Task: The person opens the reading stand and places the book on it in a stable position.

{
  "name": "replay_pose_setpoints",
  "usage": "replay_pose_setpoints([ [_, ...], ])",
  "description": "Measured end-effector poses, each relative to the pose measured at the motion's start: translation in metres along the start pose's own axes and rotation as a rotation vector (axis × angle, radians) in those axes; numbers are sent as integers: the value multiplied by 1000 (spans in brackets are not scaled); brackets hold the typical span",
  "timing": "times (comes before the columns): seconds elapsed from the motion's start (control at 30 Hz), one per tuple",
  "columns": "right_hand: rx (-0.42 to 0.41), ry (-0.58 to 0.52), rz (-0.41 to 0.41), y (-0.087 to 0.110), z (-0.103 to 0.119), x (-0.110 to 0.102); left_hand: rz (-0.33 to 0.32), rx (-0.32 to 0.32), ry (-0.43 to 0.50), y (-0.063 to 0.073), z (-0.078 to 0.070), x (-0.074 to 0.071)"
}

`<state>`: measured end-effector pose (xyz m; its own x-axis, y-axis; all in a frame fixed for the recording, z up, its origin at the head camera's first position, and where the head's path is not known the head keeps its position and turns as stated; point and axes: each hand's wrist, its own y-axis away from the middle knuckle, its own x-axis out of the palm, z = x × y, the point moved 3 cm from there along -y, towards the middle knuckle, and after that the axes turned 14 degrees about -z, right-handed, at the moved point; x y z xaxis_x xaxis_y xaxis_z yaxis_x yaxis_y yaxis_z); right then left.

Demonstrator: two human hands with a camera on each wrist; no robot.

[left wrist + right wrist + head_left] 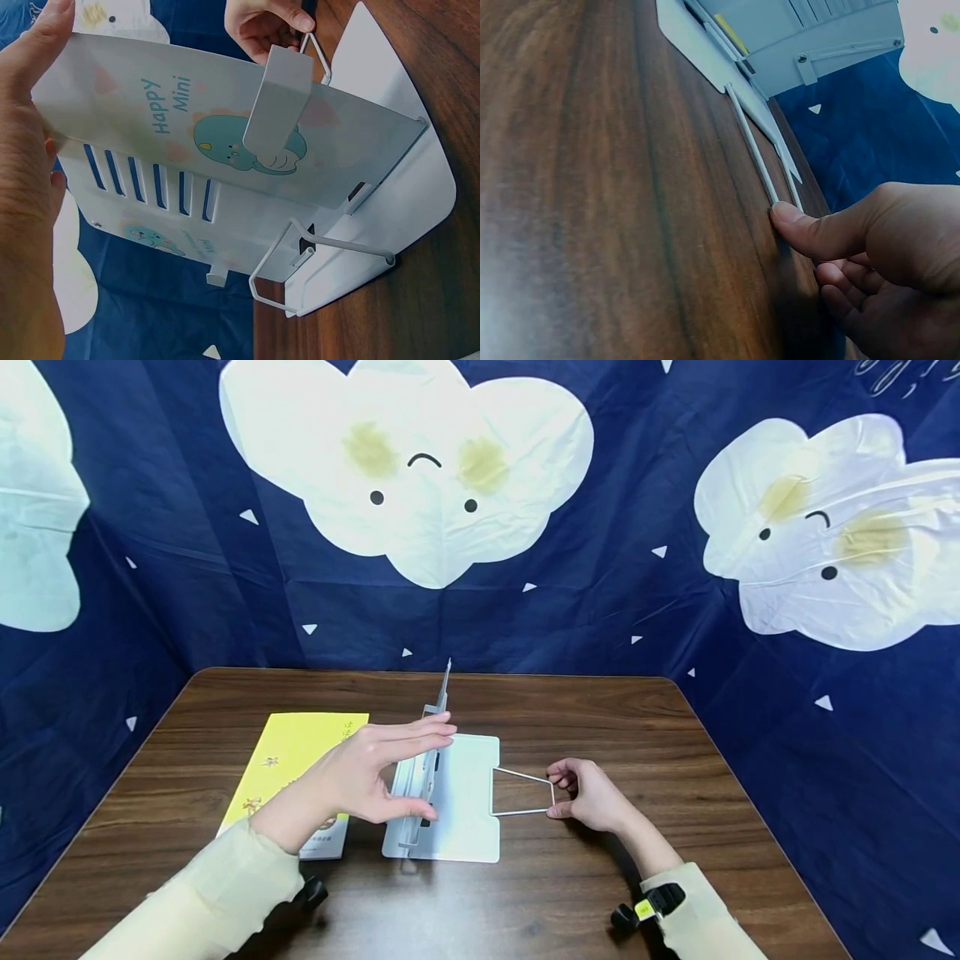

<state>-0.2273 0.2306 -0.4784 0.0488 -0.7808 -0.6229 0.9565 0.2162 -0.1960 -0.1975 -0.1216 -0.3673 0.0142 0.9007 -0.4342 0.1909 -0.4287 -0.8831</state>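
A white metal book stand stands on the table, its base plate flat and its back panel raised steeply above it. The panel carries the print "Happy Mini", a blue-green dinosaur and a row of slots. My left hand spans the raised panel, thumb toward me and fingers farther back; in the left wrist view it holds the panel's outer edge. My right hand pinches the end of a wire frame sticking out from the base's right side, low over the wood. Another bent wire support shows on the stand.
A yellow book lies left of the stand, partly behind my left forearm. The brown wooden table ends at a rounded back edge, with a dark blue cloth printed with white clouds hanging behind.
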Motion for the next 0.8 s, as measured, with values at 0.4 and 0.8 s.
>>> replay_pose_setpoints([
  [0.4, 38, -113, 68, -1, -1, -5, -12, 29, -8, 1, 1, 0],
  [0.8, 34, -379, -13, 1, 2, -8, -4, 20, -12, 3, 3, 2],
])
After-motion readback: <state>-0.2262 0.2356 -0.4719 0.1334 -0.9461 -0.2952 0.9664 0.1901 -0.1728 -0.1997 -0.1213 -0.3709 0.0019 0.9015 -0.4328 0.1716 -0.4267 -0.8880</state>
